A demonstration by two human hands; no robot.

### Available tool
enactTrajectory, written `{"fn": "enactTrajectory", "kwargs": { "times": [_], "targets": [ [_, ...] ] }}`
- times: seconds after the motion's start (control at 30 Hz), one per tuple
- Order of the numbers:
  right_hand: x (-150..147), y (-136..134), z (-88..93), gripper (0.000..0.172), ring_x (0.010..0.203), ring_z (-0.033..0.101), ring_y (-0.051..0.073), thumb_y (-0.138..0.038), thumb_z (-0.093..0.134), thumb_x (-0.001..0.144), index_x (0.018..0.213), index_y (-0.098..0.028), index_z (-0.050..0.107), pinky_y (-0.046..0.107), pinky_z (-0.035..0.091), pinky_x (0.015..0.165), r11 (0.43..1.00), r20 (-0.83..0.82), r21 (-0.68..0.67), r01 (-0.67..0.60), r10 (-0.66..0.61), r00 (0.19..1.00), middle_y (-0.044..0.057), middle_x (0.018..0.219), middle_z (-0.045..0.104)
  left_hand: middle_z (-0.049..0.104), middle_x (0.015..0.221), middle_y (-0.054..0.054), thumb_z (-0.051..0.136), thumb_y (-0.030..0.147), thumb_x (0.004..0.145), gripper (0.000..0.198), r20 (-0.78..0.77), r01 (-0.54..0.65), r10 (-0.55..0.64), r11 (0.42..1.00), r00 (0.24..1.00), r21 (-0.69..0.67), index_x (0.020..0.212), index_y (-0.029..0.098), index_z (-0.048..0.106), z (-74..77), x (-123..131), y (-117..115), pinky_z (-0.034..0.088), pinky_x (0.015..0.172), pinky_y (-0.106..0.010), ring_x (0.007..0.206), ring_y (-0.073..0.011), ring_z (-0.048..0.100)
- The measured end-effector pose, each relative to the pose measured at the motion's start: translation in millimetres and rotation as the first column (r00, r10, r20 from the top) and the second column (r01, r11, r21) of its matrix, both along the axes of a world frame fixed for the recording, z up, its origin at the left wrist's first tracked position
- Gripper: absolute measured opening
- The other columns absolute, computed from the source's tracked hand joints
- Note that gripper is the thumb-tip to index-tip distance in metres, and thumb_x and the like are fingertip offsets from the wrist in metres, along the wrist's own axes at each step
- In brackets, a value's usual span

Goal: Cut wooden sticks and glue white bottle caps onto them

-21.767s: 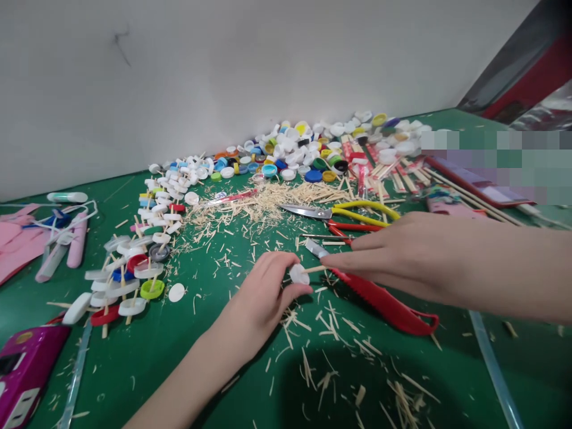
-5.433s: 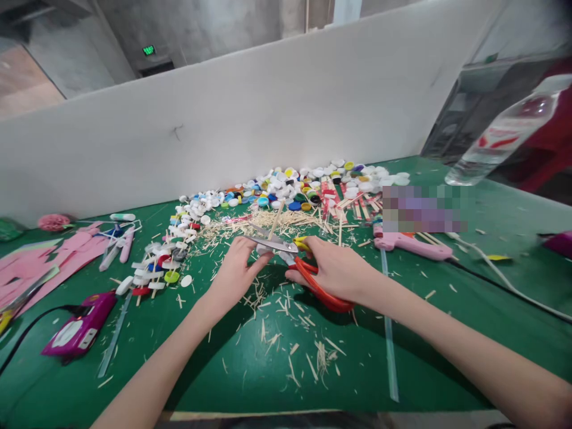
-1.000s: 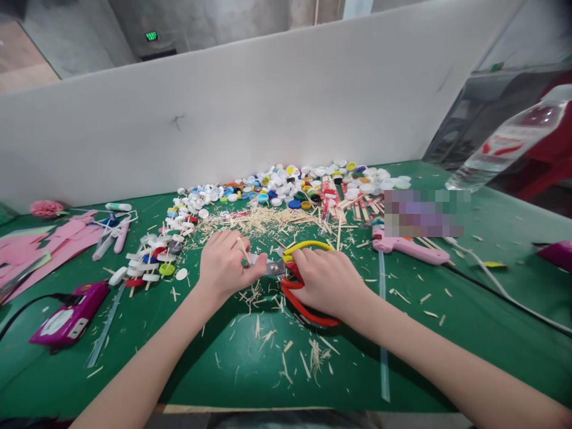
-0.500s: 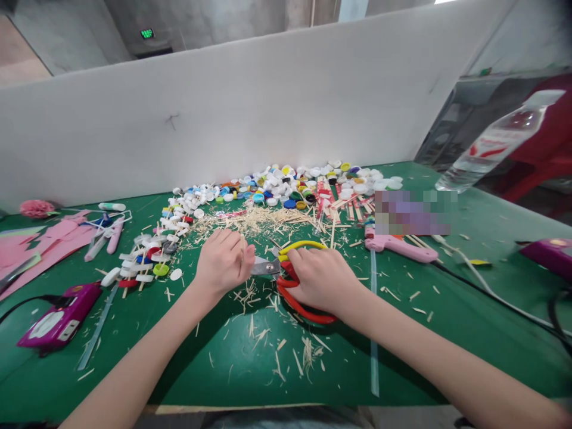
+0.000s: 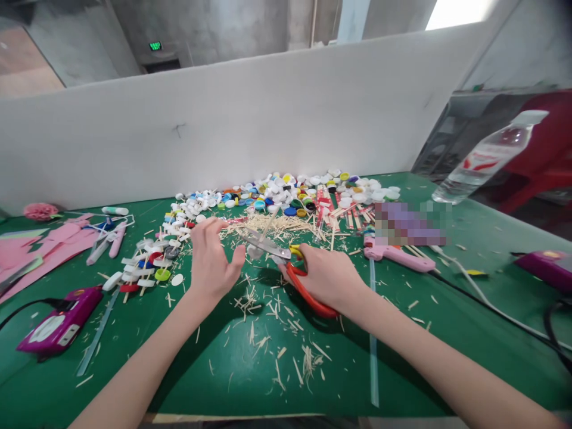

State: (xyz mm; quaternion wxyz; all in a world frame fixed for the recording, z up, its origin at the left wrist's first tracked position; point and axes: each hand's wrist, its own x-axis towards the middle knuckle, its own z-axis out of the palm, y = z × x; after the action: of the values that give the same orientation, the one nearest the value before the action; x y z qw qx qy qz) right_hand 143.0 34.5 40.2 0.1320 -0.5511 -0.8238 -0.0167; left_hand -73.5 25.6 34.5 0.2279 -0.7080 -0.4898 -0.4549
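In my right hand [image 5: 326, 271] is a pair of scissors [image 5: 308, 292] with red and yellow handles, its blades pointing left over the green table. A thin wooden stick [image 5: 270, 224] stands up at a slant beside the blades, and whitish round pieces, perhaps bottle caps, show just under them. Whether my right fingers also hold these, I cannot tell. My left hand [image 5: 212, 259] hovers left of the blade tips, thumb apart from the fingers, with nothing visible in it. Behind both hands lies a heap of wood slivers [image 5: 290, 224].
Many plastic bottle caps [image 5: 277, 190] are piled along the white partition [image 5: 268, 119]. Caps threaded on sticks [image 5: 143, 265] lie left. A pink glue gun [image 5: 402, 257] with a cord lies right. Purple power strips [image 5: 62, 322] sit at both sides, and a water bottle [image 5: 491, 156] stands far right.
My left hand has moved slightly left, away from the blades, and its fingers have parted. The scissors' yellow handle has swung toward the red one. The view has tilted slightly up.
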Motion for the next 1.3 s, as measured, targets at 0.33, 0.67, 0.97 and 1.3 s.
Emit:
{"fn": "enactTrajectory", "kwargs": {
  "times": [0.33, 0.67, 0.97, 1.3],
  "targets": [
    [9, 0, 1.0, 0.041, 0.052, 0.05, 0.014, -0.062, 0.046, 0.079, 0.078, -0.021, 0.046, 0.026, 0.03, 0.048, 0.988, -0.168, -0.076, -0.135, 0.121, 0.978, 0.002, 0.067, 0.059, 0.06, 0.094, -0.008, 0.051, 0.032, 0.089, 0.018, -0.003, 0.125, -0.132, 0.947, 0.991, -0.296, 0.098, 0.017, 0.052, -12.8, 16, 0, 0.049, 0.079, -0.037, 0.092, -0.0216, 0.057],
    [9, 3, -1.4, 0.045, 0.054, 0.05, 0.015, -0.066, 0.043, 0.079, 0.075, -0.021, 0.05, 0.027, 0.03, 0.05, 0.988, -0.118, -0.1, -0.122, 0.11, 0.987, 0.003, 0.068, 0.061, 0.063, 0.099, -0.008, 0.052, 0.032, 0.089, 0.016, -0.101, 0.262, -0.346, 0.843, 0.933, -0.47, 0.097, 0.019, 0.057, -7.4, -1, 3, 0.054, 0.076, -0.034, 0.092, -0.0198, 0.062],
    [10, 1, 0.4, 0.042, 0.054, 0.047, 0.014, -0.058, 0.041, 0.081, 0.069, -0.02, 0.055, 0.027, 0.028, 0.052, 0.993, -0.062, -0.046, -0.104, 0.101, 0.993, 0.004, 0.061, 0.06, 0.063, 0.098, -0.007, 0.052, 0.032, 0.089, 0.015, -0.102, 0.279, -0.366, 0.836, 0.925, -0.473, 0.098, 0.02, 0.056, -5.4, 0, -1, 0.056, 0.075, -0.032, 0.09, -0.0182, 0.063],
    [14, 10, -1.5, 0.03, 0.059, 0.054, 0.016, -0.046, 0.048, 0.079, 0.084, -0.018, 0.056, 0.028, 0.021, 0.051, 0.988, 0.053, 0.142, -0.063, 0.056, 0.997, 0.005, 0.076, 0.066, 0.053, 0.113, -0.013, 0.054, 0.047, 0.084, 0.045, 0.104, 0.215, -0.196, 0.951, 0.975, -0.222, 0.117, 0.019, 0.043, -2.7, 0, -1, 0.045, 0.091, -0.042, 0.107, -0.0238, 0.051]
  ]
}}
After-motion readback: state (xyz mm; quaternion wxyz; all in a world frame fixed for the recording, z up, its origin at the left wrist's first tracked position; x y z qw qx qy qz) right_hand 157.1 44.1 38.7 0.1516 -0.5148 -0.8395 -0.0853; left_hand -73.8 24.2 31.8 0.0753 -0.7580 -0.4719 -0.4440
